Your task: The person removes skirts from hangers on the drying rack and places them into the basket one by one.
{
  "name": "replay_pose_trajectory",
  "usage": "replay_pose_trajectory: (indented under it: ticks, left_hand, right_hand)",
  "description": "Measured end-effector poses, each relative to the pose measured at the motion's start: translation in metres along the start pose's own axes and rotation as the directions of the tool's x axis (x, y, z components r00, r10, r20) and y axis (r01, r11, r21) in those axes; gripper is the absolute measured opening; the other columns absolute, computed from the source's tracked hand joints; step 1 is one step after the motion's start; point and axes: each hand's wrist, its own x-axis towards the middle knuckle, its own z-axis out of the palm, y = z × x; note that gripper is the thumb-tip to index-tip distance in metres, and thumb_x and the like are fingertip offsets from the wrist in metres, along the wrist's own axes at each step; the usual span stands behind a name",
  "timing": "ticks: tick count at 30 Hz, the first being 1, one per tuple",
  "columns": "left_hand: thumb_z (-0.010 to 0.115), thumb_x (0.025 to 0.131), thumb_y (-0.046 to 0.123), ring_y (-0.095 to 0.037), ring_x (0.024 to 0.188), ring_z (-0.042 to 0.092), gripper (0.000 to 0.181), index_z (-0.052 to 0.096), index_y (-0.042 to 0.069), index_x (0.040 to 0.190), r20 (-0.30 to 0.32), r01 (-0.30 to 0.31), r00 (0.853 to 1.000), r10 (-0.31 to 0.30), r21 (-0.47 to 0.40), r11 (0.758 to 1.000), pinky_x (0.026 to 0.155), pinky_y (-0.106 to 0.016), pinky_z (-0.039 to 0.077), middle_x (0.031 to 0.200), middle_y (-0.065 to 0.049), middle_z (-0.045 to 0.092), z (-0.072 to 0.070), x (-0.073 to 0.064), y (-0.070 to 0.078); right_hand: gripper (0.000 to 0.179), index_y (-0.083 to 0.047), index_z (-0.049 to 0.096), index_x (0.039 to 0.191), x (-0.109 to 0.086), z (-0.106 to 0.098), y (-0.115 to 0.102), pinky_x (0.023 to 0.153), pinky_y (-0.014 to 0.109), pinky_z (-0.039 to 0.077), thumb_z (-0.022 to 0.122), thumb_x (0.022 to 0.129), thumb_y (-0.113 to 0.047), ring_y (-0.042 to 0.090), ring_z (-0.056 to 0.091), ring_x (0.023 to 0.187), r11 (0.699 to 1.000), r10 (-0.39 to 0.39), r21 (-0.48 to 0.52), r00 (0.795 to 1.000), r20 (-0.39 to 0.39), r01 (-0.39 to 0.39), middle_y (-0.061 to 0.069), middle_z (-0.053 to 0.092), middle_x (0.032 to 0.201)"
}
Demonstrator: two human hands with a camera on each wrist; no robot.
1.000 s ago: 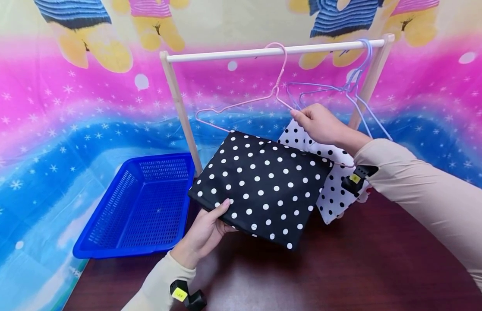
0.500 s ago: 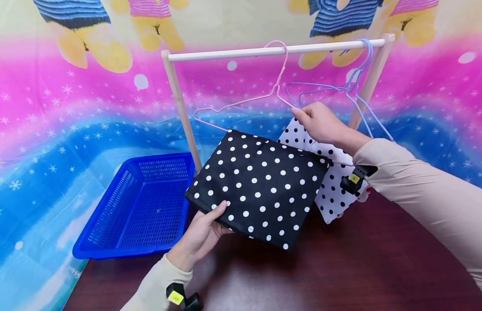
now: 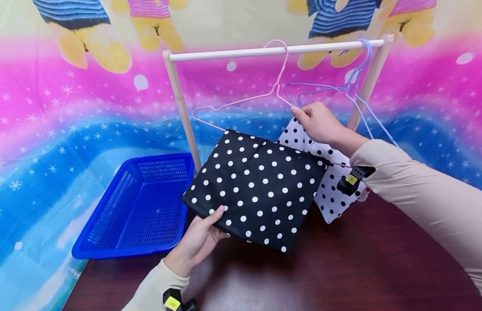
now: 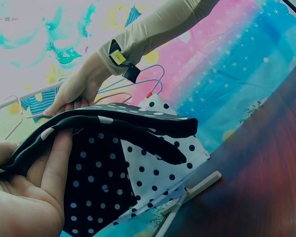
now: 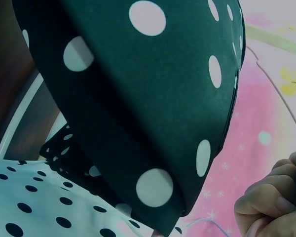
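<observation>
The black dotted cloth (image 3: pixel 252 190) hangs on the pink hanger (image 3: pixel 244 101) above the surface (image 3: pixel 341 268), between the blue basket (image 3: pixel 128 252) at the left edge and the white dotted cloth (image 3: pixel 332 196) nearer the right. The left hand (image 3: pixel 198 239) pinches the black cloth's lower edge; the right hand (image 3: pixel 322 123) has its fingers curled round the hanger. Since a second ago, cloth and left hand have shifted slightly leftward.

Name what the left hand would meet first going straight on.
The black polka-dot cloth the left hand holds lies directly ahead; beyond, probably the pink hanger, though depth is unclear.
</observation>
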Motion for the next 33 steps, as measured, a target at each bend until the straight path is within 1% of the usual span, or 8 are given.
replay_pose_trajectory:
  ticks: [5,9,12,20,22,25,29,33]
  left_hand:
    - [0.043,0.109,0.028,-0.005,0.094,0.074,0.021,0.049,0.017,0.126,-0.007,-0.004,1.000,0.004,0.017,1.000,0.078,-0.024,0.060,0.110,0.009,0.076,-0.003,-0.004,0.001]
    - [0.043,0.110,0.027,-0.005,0.094,0.075,0.019,0.051,0.019,0.125,0.008,-0.017,1.000,0.016,0.022,1.000,0.077,-0.024,0.060,0.110,0.009,0.076,-0.008,-0.006,0.003]
    - [0.042,0.110,0.025,-0.006,0.094,0.075,0.018,0.052,0.020,0.124,0.029,-0.026,0.999,0.026,0.014,1.000,0.076,-0.025,0.061,0.109,0.008,0.077,-0.012,-0.007,0.004]
    - [0.039,0.111,0.022,-0.007,0.095,0.076,0.020,0.054,0.020,0.124,0.063,-0.020,0.998,0.022,-0.024,1.000,0.075,-0.025,0.061,0.110,0.006,0.077,-0.027,-0.008,0.010]
    - [0.039,0.111,0.022,-0.008,0.095,0.075,0.021,0.056,0.020,0.124,0.071,-0.019,0.997,0.021,-0.025,1.000,0.075,-0.025,0.061,0.110,0.006,0.077,-0.031,-0.008,0.012]
    - [0.039,0.111,0.022,-0.007,0.095,0.075,0.021,0.056,0.021,0.124,0.066,-0.022,0.998,0.023,-0.017,1.000,0.075,-0.025,0.061,0.110,0.006,0.077,-0.037,-0.009,0.015]
    - [0.039,0.111,0.021,-0.007,0.096,0.075,0.022,0.057,0.021,0.123,0.065,-0.028,0.997,0.029,-0.009,1.000,0.075,-0.025,0.060,0.110,0.006,0.078,-0.044,-0.010,0.019]
    - [0.037,0.111,0.019,-0.007,0.095,0.075,0.024,0.059,0.020,0.122,0.092,-0.035,0.995,0.036,-0.011,0.999,0.074,-0.023,0.059,0.109,0.006,0.078,-0.050,-0.011,0.023]
  right_hand:
    - [0.057,-0.013,0.041,0.058,0.000,0.002,-0.001,0.046,0.027,0.026,0.041,0.109,-0.038,0.012,0.031,0.045,1.000,-0.009,-0.008,1.000,-0.012,0.009,-0.004,0.029,0.051]
    - [0.057,-0.013,0.041,0.058,0.000,0.002,-0.002,0.046,0.027,0.026,0.041,0.109,-0.039,0.013,0.032,0.045,1.000,-0.015,-0.003,1.000,-0.016,0.015,-0.004,0.029,0.051]
    - [0.057,-0.013,0.041,0.058,0.000,0.002,-0.003,0.045,0.026,0.025,0.041,0.109,-0.039,0.013,0.032,0.045,1.000,-0.011,-0.003,1.000,-0.015,0.011,-0.004,0.028,0.051]
    - [0.057,-0.013,0.038,0.058,-0.001,0.002,-0.003,0.045,0.027,0.025,0.040,0.109,-0.039,0.012,0.029,0.044,1.000,-0.009,-0.020,1.000,-0.005,0.009,-0.004,0.028,0.050]
    - [0.058,-0.013,0.038,0.058,-0.001,0.001,-0.002,0.045,0.027,0.026,0.039,0.109,-0.041,0.012,0.029,0.043,1.000,-0.002,-0.016,1.000,0.002,0.002,-0.004,0.028,0.050]
    - [0.059,-0.014,0.038,0.058,-0.001,0.001,-0.001,0.044,0.027,0.027,0.039,0.108,-0.044,0.011,0.030,0.042,1.000,-0.001,-0.017,1.000,0.005,0.001,-0.005,0.028,0.049]
    - [0.059,-0.013,0.037,0.058,-0.002,0.000,0.000,0.044,0.028,0.028,0.040,0.108,-0.044,0.011,0.029,0.041,1.000,-0.012,-0.024,1.000,0.000,0.012,-0.005,0.028,0.048]
    - [0.059,-0.013,0.036,0.057,-0.002,-0.001,0.001,0.045,0.027,0.025,0.040,0.108,-0.043,0.011,0.028,0.042,0.999,-0.023,-0.023,1.000,-0.008,0.022,-0.005,0.027,0.049]
